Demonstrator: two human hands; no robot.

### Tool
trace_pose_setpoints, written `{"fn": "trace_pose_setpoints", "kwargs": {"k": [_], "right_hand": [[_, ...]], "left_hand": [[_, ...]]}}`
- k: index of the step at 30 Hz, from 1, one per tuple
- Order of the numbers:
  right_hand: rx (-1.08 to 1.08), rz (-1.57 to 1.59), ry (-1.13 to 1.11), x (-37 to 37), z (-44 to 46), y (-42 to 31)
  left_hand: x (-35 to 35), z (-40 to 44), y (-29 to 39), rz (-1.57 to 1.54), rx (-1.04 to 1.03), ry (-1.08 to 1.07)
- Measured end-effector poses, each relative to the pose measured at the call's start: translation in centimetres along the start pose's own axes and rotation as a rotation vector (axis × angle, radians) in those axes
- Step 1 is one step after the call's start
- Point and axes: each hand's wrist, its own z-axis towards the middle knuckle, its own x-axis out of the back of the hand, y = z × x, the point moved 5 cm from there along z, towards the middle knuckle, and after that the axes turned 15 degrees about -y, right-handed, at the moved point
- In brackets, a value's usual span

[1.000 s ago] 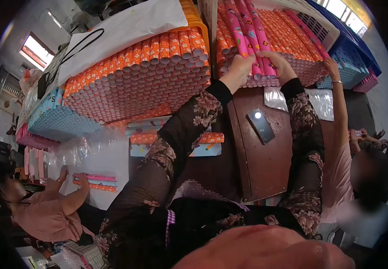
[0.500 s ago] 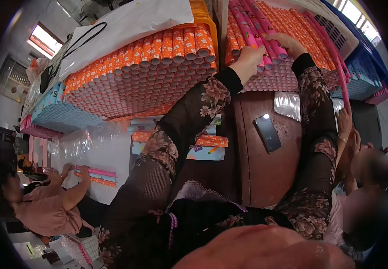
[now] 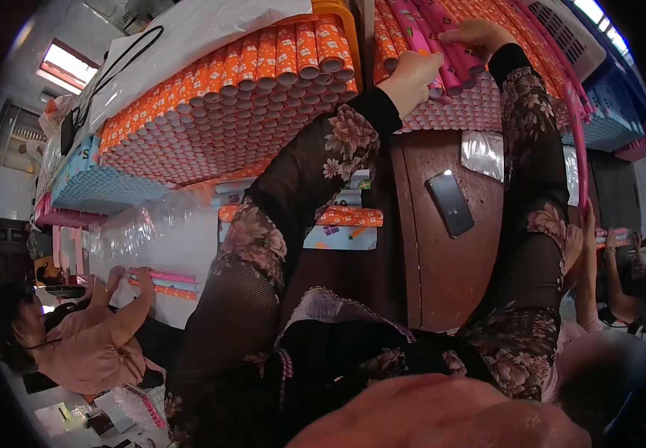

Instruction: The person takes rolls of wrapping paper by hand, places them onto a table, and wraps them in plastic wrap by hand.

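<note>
Several pink patterned wrapping-paper rolls (image 3: pixel 453 66) lie on a stack of orange rolls at the top of the view, their open ends facing me. My left hand (image 3: pixel 411 78) has its fingers curled at the near end of a pink roll, partly covering it. My right hand (image 3: pixel 479 34) is bent over the pink rolls from the right, thumb and fingers closed around one; some fingers are hidden. Both black floral sleeves reach forward to the stack.
A large stack of orange rolls (image 3: pixel 233 112) stands left, with blue rolls (image 3: pixel 103 183) beside it. A phone (image 3: pixel 450 204) and clear plastic packaging (image 3: pixel 482 155) lie on the brown table (image 3: pixel 442 291). One co-worker (image 3: pixel 88 340) handles rolls at left; other people work at right.
My hands stay at the pink rolls; the right hand has shifted up and its fingers are more bent. The view has tilted slightly. At right, a co-worker's hands have moved lower along a long pink roll.
</note>
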Motion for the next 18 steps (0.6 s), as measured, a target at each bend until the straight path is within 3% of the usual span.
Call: {"fn": "trace_pose_setpoints", "kwargs": {"k": [1, 3, 7, 14, 18], "right_hand": [[-0.050, -0.175, 0.014, 0.4, 0.2, -0.2], [-0.012, -0.223, 0.145, 0.5, -0.2, -0.1], [0.091, -0.218, 0.272, 0.5, 1.2, 1.3], [0.133, -0.225, 0.515, -0.4, -1.0, 1.9], [0.200, -0.184, 1.012, -1.6, -5.1, 1.6]], "left_hand": [[0.0, 0.1, 0.2, 0.031, -0.009, -0.033], [-0.2, -0.8, 0.8, 0.097, -0.033, -0.012], [-1.0, -4.3, 2.1, 0.068, 0.051, -0.003], [-2.6, -8.1, 2.1, 0.087, -0.035, -0.090], [-3.8, -12.5, -0.1, 0.144, -0.075, -0.161]]}}
